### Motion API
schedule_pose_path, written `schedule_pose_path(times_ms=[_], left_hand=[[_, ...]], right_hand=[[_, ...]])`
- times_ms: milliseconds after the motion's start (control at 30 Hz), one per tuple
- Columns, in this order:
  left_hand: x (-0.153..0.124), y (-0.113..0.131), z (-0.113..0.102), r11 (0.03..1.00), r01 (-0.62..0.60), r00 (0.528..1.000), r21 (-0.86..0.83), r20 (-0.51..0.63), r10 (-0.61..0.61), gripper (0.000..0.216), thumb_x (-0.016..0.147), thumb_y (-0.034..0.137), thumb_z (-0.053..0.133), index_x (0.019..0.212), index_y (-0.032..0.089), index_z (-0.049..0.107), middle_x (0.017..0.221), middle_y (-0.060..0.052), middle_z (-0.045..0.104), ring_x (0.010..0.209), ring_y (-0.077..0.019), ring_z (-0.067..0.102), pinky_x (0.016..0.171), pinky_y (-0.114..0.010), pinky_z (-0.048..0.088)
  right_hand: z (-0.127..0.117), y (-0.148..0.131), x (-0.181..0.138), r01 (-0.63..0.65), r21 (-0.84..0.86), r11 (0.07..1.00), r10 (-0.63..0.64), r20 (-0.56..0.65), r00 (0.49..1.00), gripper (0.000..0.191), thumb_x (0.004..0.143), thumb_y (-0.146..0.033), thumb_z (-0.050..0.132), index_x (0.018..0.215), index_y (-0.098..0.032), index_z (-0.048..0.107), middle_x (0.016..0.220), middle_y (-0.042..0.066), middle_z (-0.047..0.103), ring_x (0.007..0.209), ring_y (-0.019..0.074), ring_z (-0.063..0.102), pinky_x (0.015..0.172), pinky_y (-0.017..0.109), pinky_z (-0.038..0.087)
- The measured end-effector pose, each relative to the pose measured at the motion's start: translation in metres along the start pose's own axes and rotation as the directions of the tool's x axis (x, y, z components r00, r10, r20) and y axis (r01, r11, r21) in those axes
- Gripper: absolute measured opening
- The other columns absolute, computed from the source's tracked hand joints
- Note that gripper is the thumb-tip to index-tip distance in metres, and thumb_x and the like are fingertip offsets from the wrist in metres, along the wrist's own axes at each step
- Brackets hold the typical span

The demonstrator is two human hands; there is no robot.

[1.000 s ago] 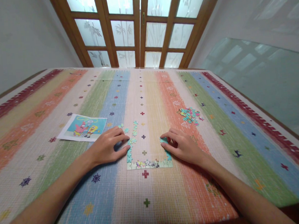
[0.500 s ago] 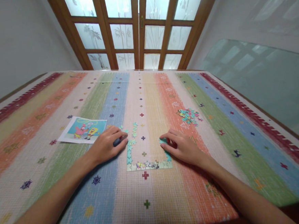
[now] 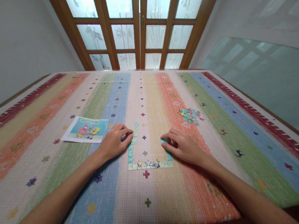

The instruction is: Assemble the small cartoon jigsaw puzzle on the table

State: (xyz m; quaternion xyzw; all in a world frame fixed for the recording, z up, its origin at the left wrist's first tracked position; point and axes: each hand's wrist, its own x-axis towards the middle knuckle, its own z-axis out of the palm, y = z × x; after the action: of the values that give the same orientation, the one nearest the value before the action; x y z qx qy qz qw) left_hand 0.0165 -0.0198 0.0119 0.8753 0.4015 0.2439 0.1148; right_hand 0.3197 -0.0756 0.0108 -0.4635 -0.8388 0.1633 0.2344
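A partly built jigsaw frame (image 3: 150,164) lies on the striped mat, with its bottom edge joined and two teal side strips rising from it. My left hand (image 3: 115,141) rests at the top of the left strip (image 3: 130,152), fingers curled in a pinch over small teal pieces. My right hand (image 3: 182,145) lies by the right strip (image 3: 167,153), fingertips pressed on a teal piece (image 3: 163,140). A short column of loose teal pieces (image 3: 135,129) runs up from the left strip.
A cartoon reference picture (image 3: 85,129) lies to the left of my left hand. A heap of loose puzzle pieces (image 3: 190,115) sits at the right rear. The striped mat (image 3: 155,200) ends at a wooden glass door (image 3: 140,27) behind.
My left hand has slid right and forward, its fingers curling from flat into a pinch at the top of the left strip. My right hand has barely moved.
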Motion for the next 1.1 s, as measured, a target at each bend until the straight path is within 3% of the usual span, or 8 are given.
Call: schedule_pose_path(times_ms=[200, 433, 833, 1100], left_hand=[[-0.004, -0.013, -0.011, 0.997, 0.029, 0.998, 0.068, -0.057, -0.025, 0.022, 0.093, 0.023, 0.052, 0.106, 0.022, 0.070, 0.095, -0.006, 0.063, 0.093, -0.0242, 0.057, 0.089, -0.043, 0.050], [-0.007, -0.031, -0.013, 0.976, 0.090, 0.994, 0.197, -0.070, -0.078, 0.029, 0.092, 0.030, 0.055, 0.116, 0.019, 0.067, 0.106, -0.010, 0.060, 0.103, -0.0295, 0.054, 0.095, -0.049, 0.049], [-0.005, -0.032, -0.015, 0.979, 0.108, 0.993, 0.171, -0.065, -0.099, 0.023, 0.097, 0.036, 0.052, 0.097, 0.019, 0.068, 0.099, -0.009, 0.062, 0.099, -0.0279, 0.055, 0.093, -0.047, 0.047], [-0.005, -0.028, -0.021, 0.987, 0.158, 0.985, 0.027, -0.078, -0.155, 0.014, 0.092, 0.034, 0.061, 0.086, 0.022, 0.062, 0.088, -0.005, 0.066, 0.086, -0.0247, 0.059, 0.085, -0.044, 0.048]], right_hand=[[-0.001, -0.001, 0.000, -0.017, -0.015, 1.000, 0.017, 0.011, 1.000, 0.016, 0.099, -0.030, 0.054, 0.106, -0.020, 0.065, 0.088, 0.006, 0.061, 0.078, 0.0194, 0.058, 0.072, 0.034, 0.045], [0.002, 0.001, -0.001, -0.013, 0.012, 1.000, 0.013, -0.003, 1.000, 0.017, 0.099, -0.030, 0.054, 0.105, -0.018, 0.065, 0.088, 0.006, 0.059, 0.078, 0.0194, 0.057, 0.072, 0.034, 0.045], [0.002, 0.001, -0.001, -0.015, 0.007, 1.000, 0.015, -0.004, 1.000, 0.016, 0.098, -0.030, 0.055, 0.105, -0.020, 0.065, 0.088, 0.006, 0.059, 0.078, 0.0194, 0.058, 0.072, 0.034, 0.045], [0.000, -0.001, 0.000, -0.011, -0.009, 1.000, 0.011, 0.003, 1.000, 0.015, 0.098, -0.029, 0.055, 0.105, -0.021, 0.066, 0.089, 0.007, 0.061, 0.078, 0.0193, 0.058, 0.072, 0.034, 0.046]])
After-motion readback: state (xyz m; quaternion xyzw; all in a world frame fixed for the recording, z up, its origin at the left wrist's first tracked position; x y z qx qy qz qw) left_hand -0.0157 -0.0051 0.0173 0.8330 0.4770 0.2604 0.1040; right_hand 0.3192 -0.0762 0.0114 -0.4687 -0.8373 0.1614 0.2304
